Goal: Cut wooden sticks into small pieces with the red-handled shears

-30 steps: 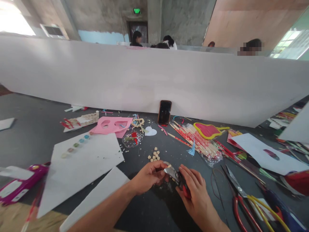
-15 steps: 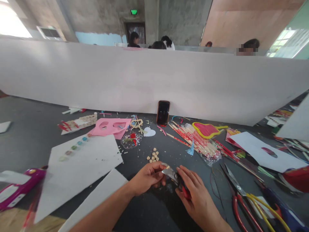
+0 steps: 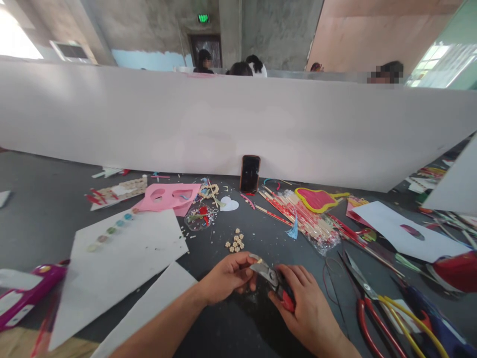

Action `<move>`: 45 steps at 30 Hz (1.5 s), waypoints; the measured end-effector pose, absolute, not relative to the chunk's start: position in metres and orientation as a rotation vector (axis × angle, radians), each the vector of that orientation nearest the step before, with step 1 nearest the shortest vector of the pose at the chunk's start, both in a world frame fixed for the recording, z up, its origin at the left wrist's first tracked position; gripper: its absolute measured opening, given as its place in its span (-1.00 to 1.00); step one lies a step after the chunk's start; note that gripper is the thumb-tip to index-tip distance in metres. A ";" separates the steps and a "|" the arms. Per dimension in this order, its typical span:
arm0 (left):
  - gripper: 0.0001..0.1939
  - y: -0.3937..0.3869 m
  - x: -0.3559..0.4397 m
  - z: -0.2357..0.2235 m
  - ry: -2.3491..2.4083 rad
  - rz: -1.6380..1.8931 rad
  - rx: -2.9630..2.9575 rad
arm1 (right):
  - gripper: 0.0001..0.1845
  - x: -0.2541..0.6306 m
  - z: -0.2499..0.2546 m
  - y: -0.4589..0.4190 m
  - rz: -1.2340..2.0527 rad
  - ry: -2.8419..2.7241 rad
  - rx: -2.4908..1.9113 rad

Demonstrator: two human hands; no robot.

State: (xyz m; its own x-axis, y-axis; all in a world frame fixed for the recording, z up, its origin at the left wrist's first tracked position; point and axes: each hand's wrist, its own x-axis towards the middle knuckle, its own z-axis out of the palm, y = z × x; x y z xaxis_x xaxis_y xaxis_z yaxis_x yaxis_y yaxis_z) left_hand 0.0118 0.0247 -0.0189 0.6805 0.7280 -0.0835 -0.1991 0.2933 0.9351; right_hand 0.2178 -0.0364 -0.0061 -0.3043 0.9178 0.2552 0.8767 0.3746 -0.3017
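My right hand (image 3: 303, 296) is wrapped round the red-and-black handles of a pair of pruning shears (image 3: 267, 274). Their curved metal blades point left, right at the fingertips of my left hand (image 3: 233, 276). Those fingers are pinched together on a small pale piece (image 3: 259, 261), of which a bit shows between the blades; its kind is too small to make out. Just beyond my left hand lies a little heap of flower-shaped wooden beads (image 3: 235, 241) on the dark table (image 3: 219, 323).
A phone (image 3: 250, 173) leans on the white partition (image 3: 156, 119). Patterned chopsticks (image 3: 301, 214) lie at centre right, scissors (image 3: 367, 293) with red handles at lower right. White boards (image 3: 122, 263), a pink mask (image 3: 167, 196) and a purple glue gun (image 3: 33, 293) are at left.
The shears have turned slightly, showing more of their blades and pivot. My hands stay almost where they were, and the whole view has shifted a little.
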 end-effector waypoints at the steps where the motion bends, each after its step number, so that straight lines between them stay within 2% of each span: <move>1: -0.70 0.024 0.012 -0.019 0.558 0.661 1.102 | -0.59 0.218 -0.005 -0.036 0.160 -2.259 -1.568; 10: -0.71 0.022 0.015 -0.017 0.616 0.642 1.057 | -0.65 0.219 -0.002 -0.036 0.150 -2.275 -1.580; 17: -0.69 0.025 0.020 -0.013 0.653 0.783 1.042 | -0.61 0.222 -0.007 -0.034 0.031 -2.249 -1.623; 26: -0.74 0.024 0.020 -0.016 0.696 0.747 1.110 | -0.46 0.220 -0.009 -0.035 0.048 -2.263 -1.659; 37: -0.68 0.024 0.020 -0.014 0.673 0.715 1.120 | -0.61 0.220 -0.006 -0.036 0.214 -2.255 -1.621; 45: -0.68 0.023 0.023 -0.015 0.678 0.730 1.113 | -0.62 0.221 -0.006 -0.037 0.235 -2.248 -1.669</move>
State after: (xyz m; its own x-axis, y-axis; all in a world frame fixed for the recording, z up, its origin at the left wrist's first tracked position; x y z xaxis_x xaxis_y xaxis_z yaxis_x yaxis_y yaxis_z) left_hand 0.0226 0.0231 -0.0151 0.5895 0.7994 -0.1164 -0.1750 0.2670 0.9477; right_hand 0.2215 -0.0366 -0.0061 -0.2592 0.9519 0.1637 0.8974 0.3000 -0.3236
